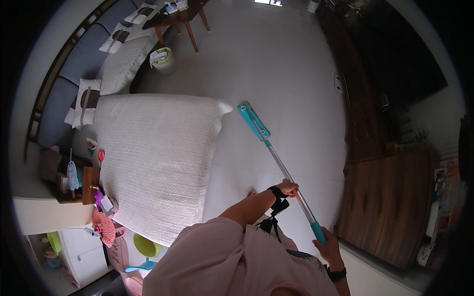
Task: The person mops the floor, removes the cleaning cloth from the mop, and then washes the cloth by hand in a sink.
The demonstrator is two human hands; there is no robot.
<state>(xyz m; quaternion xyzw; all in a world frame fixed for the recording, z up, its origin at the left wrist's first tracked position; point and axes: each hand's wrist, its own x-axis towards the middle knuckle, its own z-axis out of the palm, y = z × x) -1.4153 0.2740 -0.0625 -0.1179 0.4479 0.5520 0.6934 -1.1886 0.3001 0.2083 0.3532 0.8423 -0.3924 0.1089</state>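
A flat mop with a turquoise head (254,121) and a metal pole (281,164) slants across the grey tiled floor (292,74). My left hand (288,188) grips the pole around its middle. Lower down, my right hand (328,245) is closed around the turquoise grip (318,233) at the pole's end. The mop head lies on the floor, just right of the corner of a seat under a white quilted cover (159,148). Both wrists wear black bands.
A lined waste bin (163,63) stands near a wooden table (181,16). At the right are a wooden cabinet (381,207), a dark low unit (361,96) and a white scale-like object (338,83). A green bin (146,245) and pink plastic things lie at lower left.
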